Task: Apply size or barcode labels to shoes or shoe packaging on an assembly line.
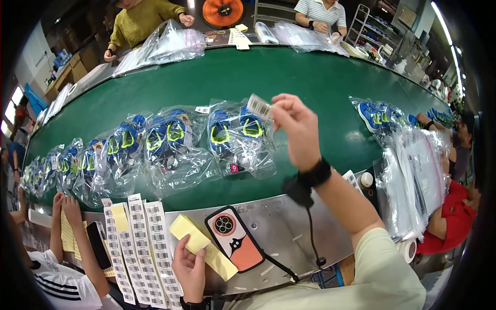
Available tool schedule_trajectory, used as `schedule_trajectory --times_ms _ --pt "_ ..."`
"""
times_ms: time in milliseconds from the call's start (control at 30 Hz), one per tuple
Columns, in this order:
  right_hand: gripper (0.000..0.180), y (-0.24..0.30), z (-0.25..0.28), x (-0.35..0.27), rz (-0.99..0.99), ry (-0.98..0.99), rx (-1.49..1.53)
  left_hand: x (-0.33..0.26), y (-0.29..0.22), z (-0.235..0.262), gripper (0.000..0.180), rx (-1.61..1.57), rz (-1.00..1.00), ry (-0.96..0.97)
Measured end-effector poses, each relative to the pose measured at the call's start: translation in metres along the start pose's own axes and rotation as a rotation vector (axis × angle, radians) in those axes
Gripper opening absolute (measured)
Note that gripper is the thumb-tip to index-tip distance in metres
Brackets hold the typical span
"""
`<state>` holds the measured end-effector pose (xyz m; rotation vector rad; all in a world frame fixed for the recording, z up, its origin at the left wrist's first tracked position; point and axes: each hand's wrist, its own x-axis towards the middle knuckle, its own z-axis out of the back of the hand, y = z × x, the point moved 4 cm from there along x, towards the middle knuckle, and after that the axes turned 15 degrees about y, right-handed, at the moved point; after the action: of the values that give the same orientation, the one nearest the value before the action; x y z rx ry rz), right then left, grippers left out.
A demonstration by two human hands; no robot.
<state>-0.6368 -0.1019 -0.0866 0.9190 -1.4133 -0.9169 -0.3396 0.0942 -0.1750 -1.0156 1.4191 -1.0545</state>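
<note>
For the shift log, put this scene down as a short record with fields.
Right hand: pinches a barcode label in its fingers
Left hand: fingers on a yellow paper strip
Green belt: carries bagged blue shoes
Metal bench: phone right of the strip, barcode sheets left of it
Across the belt: orange fan between two people
Unclear: whether the label touches a bag

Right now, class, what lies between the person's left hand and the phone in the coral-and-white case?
In the head view, a yellow paper strip lies between the left hand and the phone.
</note>
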Motion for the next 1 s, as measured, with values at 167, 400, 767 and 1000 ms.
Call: schedule_trajectory --times_ms 167,400,767,1000 --pt "0.007 -0.160 0.135 0.063 -0.635 -0.124 -0.017 -0.003 0.029 -0.001 0.041 0.107 -0.027 -0.010" --pt "0.007 -0.211 0.151 0.071 -0.651 0.001 0.041 -0.006 0.022 -0.016 0.037 0.271 0.025 -0.062" --pt "0.009 -0.225 0.141 0.082 -0.658 -0.005 -0.144 -0.006 0.029 -0.019 0.035 0.354 0.079 -0.087" --pt "0.019 -0.214 0.129 0.090 -0.616 0.209 -0.903 -0.004 0.025 -0.032 0.036 0.321 0.028 -0.093"
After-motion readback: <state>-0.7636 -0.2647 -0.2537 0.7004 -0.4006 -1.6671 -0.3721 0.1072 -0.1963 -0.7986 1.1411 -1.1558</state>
